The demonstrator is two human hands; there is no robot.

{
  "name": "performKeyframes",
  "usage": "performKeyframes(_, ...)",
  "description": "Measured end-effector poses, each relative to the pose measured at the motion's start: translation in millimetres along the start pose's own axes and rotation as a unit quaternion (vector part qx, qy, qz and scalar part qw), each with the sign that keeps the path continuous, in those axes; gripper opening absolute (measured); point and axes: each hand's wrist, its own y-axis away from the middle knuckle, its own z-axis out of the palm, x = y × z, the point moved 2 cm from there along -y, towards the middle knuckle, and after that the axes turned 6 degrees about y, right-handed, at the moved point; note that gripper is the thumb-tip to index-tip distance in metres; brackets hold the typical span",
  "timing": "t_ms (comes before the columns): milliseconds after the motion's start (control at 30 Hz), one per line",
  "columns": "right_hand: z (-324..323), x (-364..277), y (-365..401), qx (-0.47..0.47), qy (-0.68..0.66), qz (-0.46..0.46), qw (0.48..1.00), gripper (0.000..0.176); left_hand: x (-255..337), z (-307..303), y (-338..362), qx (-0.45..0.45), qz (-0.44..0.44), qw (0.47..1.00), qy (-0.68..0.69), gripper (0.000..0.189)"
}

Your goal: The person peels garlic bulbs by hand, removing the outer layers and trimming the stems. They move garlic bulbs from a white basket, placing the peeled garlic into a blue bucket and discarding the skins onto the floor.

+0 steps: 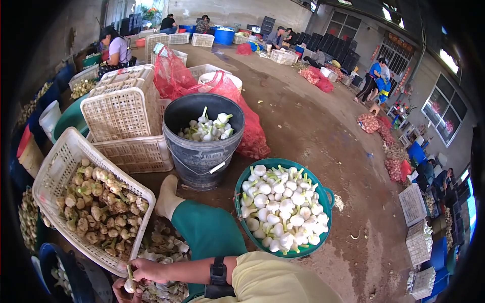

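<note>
At the lower left, my right hand (147, 270) pinches the stem of a garlic bulb (130, 286). Just below it, my left hand (120, 292) curls its fingers around the same bulb, partly cut off by the frame's edge. Above both hands, a tilted white crate (42, 174) holds unpeeled garlic bulbs (96, 202) with brown, dirty skins. Loose peelings (164, 252) lie on the floor beside my forearm. To the right, a green basket (327, 222) is heaped with clean white garlic bulbs (283, 202).
A black bucket (199, 161) holding more white garlic stands beyond my boot (167, 197). Stacked crates (116, 111) and red net bags (252, 131) sit behind. A dark blue tub (48, 252) is at lower left. A person in a lilac top (120, 49) sits farther back.
</note>
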Motion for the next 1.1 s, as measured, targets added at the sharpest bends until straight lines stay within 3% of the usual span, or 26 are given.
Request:
performKeyframes(67,-4.2,9.8,-3.2,0.016,0.015,0.018,1.0,0.046,-16.5,-5.3,5.6,0.031,-0.101,0.993,0.054,0.04)
performKeyframes(100,-1.6,5.3,-0.4,0.018,0.014,0.019,1.0,0.046,-20.5,-5.7,6.1,0.002,-0.115,0.987,0.11,0.041)
performKeyframes(133,2.3,-0.9,3.4,0.033,0.034,0.016,0.999,0.031,-28.2,-10.5,8.4,0.001,-0.117,0.987,0.112,0.041)
performKeyframes(167,5.0,-4.8,5.6,0.048,0.055,0.014,0.997,0.015,-39.7,-15.6,12.4,-0.013,-0.172,0.966,0.193,0.042)
performKeyframes(200,5.8,-3.4,5.4,0.049,0.055,0.015,0.997,0.015,-46.6,-17.1,15.6,-0.026,-0.225,0.935,0.272,0.044)
performKeyframes(267,7.2,-2.2,2.8,0.059,0.074,-0.026,0.995,0.012,-10.2,10.5,7.0,-0.047,-0.193,0.933,0.302,0.046)
performKeyframes(333,0.1,-1.4,-1.0,0.06,0.122,-0.054,0.989,0.013,-7.5,14.9,7.2,0.019,-0.212,0.952,0.218,0.049)
performKeyframes(400,-1.4,-3.4,-2.6,0.058,0.17,-0.08,0.981,0.014,-11.9,10.1,8.2,0.027,-0.18,0.963,0.197,0.049)
performKeyframes(467,1.2,-9.5,1.2,0.019,0.302,-0.145,0.942,0.018,-19.6,0.6,9.2,0.02,-0.097,0.994,0.052,0.048)
performKeyframes(500,0.7,-11.5,0.5,0.018,0.302,-0.143,0.942,0.018,-16.5,3.8,6.9,0.037,-0.059,0.996,0.048,0.047)
performKeyframes(600,-0.7,-13.1,-4.1,-0.011,0.402,-0.163,0.901,0.021,-25.0,-7.6,10.5,0.052,-0.12,0.991,0.034,0.047)
performKeyframes(667,-2.6,-6.2,-9.7,-0.059,0.344,-0.079,0.934,0.022,-20.7,-5.5,11.8,0.064,-0.1,0.992,0.049,0.043)
performKeyframes(733,4.5,-19.1,-0.8,-0.068,0.339,-0.056,0.937,0.022,-17.1,-1.7,8.7,0.069,-0.066,0.991,0.097,0.041)
performKeyframes(767,6.9,-23.2,2.6,-0.074,0.336,-0.034,0.938,0.021,-9.3,1.3,12.0,0.192,-0.188,0.92,0.285,0.02)
performKeyframes(800,7.3,-21.5,2.9,-0.076,0.336,-0.033,0.938,0.021,-5.8,1.1,8.0,0.194,-0.187,0.92,0.285,0.02)
performKeyframes(867,7.8,-19.3,4.2,-0.047,0.434,-0.142,0.888,0.018,-5.6,-0.4,6.0,0.2,-0.257,0.922,0.211,0.044)
performKeyframes(900,7.6,-16.1,2.7,-0.048,0.434,-0.141,0.889,0.018,-43.3,-19.6,26.3,0.125,-0.061,0.986,-0.094,0.026)
performKeyframes(933,8.3,-14.4,0.1,-0.042,0.437,-0.171,0.882,0.018,-32.2,-16.3,21.4,0.126,-0.062,0.986,-0.095,0.026)
performKeyframes(967,8.4,-13.5,-1.6,-0.036,0.439,-0.201,0.875,0.019,-22.0,-12.4,14.7,0.098,-0.11,0.989,0.001,0.037)
performKeyframes(1000,9.6,-14.5,-1.4,-0.037,0.439,-0.201,0.875,0.019,-12.6,-5.4,9.0,0.068,-0.156,0.981,0.098,0.048)
performKeyframes(1100,15.5,-24.7,-0.3,0.006,0.451,-0.153,0.879,0.016,2.4,9.1,3.1,0.12,-0.216,0.954,0.168,0.051)
